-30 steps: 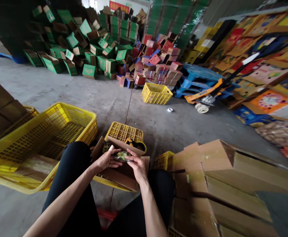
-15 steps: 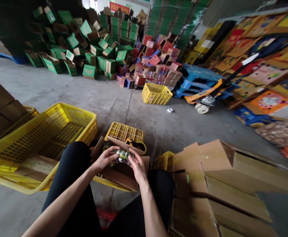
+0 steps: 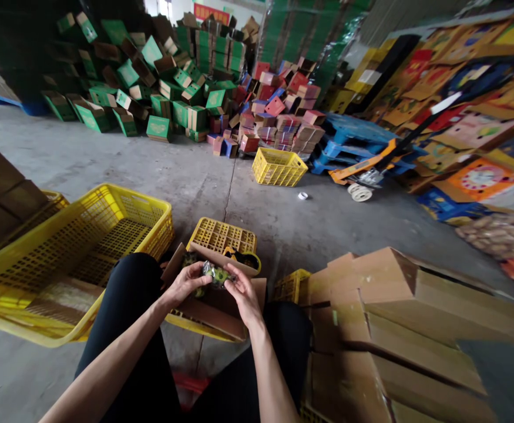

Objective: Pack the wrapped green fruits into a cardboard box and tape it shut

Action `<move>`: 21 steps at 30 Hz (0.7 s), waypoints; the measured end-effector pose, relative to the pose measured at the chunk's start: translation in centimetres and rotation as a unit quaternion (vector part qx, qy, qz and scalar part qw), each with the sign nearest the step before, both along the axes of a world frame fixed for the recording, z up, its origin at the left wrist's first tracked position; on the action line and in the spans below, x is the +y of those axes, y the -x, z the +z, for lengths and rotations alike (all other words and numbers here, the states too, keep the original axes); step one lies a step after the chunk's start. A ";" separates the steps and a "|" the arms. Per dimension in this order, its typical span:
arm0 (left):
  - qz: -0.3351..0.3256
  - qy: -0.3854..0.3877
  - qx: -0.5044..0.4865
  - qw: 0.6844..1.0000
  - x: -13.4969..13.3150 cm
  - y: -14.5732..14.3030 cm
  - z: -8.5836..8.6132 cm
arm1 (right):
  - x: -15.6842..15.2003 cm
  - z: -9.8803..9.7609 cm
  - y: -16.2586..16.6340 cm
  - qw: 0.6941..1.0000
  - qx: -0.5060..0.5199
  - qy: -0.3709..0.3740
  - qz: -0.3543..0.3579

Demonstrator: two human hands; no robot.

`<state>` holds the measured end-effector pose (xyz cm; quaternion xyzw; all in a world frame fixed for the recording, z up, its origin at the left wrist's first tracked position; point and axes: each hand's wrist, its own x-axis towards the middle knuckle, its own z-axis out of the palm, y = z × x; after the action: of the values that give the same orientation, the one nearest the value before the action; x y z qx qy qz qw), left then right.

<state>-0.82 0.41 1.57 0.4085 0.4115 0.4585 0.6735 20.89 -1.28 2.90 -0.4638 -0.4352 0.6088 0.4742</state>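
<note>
Between my hands is a small clear-wrapped pack of green produce (image 3: 218, 274), whose exact kind I cannot make out. My left hand (image 3: 188, 284) grips its left end, and my right hand (image 3: 242, 295) pinches the right end. Below them stands an open cardboard box (image 3: 217, 316), its flaps spread. More green produce (image 3: 199, 291) shows inside at the left, partly hidden by my left hand. An upturned yellow crate (image 3: 224, 231) supports the box. Just beyond the box's far flap lies a yellow and black tape dispenser (image 3: 250, 260).
A large yellow basket (image 3: 151, 211) stands to my left, holding a cardboard piece. Stacked cardboard boxes (image 3: 384, 288) crowd my right. Farther off are a small yellow crate (image 3: 279, 167), an orange pallet jack (image 3: 365, 170), blue pallets (image 3: 353, 138) and heaps of green boxes (image 3: 158, 128).
The pack has turned a little in my hands, so that more of the green produce shows. Both hands stay over the box, with slight finger movement.
</note>
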 end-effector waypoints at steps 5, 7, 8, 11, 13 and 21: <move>0.003 -0.008 -0.008 1.000 -0.1 0.1 -0.8 | 0.1 -0.4 0.0 0.999 -0.026 0.017 -0.015; -0.010 -0.021 -0.013 1.000 0.0 0.1 -1.0 | 0.1 -0.3 -0.1 0.999 -0.027 0.008 -0.025; -0.016 -0.028 -0.016 0.999 0.0 0.1 -1.1 | 0.1 -0.2 -0.1 0.999 -0.026 0.002 -0.030; -0.027 -0.031 -0.031 0.999 0.0 0.0 -1.1 | 0.1 0.1 -0.1 0.999 -0.021 -0.010 -0.036; -0.033 -0.005 -0.044 0.999 -0.1 0.0 -0.9 | 0.1 0.1 -0.1 0.999 -0.020 -0.012 -0.037; -0.049 0.050 -0.042 0.997 -0.3 0.2 -0.5 | 0.0 -0.2 0.0 0.999 -0.020 -0.028 -0.029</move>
<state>-1.02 0.07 1.09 0.3743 0.3846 0.4210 0.7313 20.84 -1.25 2.75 -0.4752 -0.4478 0.5725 0.4959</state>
